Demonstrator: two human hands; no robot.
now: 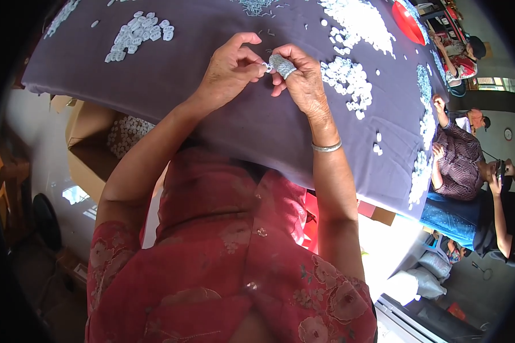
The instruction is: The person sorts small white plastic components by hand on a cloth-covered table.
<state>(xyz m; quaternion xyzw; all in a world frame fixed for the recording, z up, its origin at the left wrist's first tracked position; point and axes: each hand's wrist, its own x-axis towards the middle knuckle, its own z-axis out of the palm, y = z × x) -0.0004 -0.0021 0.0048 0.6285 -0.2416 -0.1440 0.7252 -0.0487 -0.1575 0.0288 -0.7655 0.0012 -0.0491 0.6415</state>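
Note:
Above the near part of the cloth-covered table, my two hands meet fingertip to fingertip. My left hand (229, 71) pinches a small white plastic piece (268, 67) between thumb and forefinger, its other fingers loosely curled. Against the other side of that piece press the closed fingers of my right hand (304, 83). A grey, speckled wrap (282, 66) covers one of the right hand's digits. My fingers hide most of the piece, so I cannot tell whether a pin is in it. Beyond my hands lie a few loose grey metal pins (270, 32).
White plastic pieces form piles at the left (137, 37) and right (349, 83) on the dark tablecloth (269, 128). A grey pin heap (256, 6) and red bowl (409, 23) lie farther off. An open cardboard box (88, 123) stands below the left edge. Several people sit at right.

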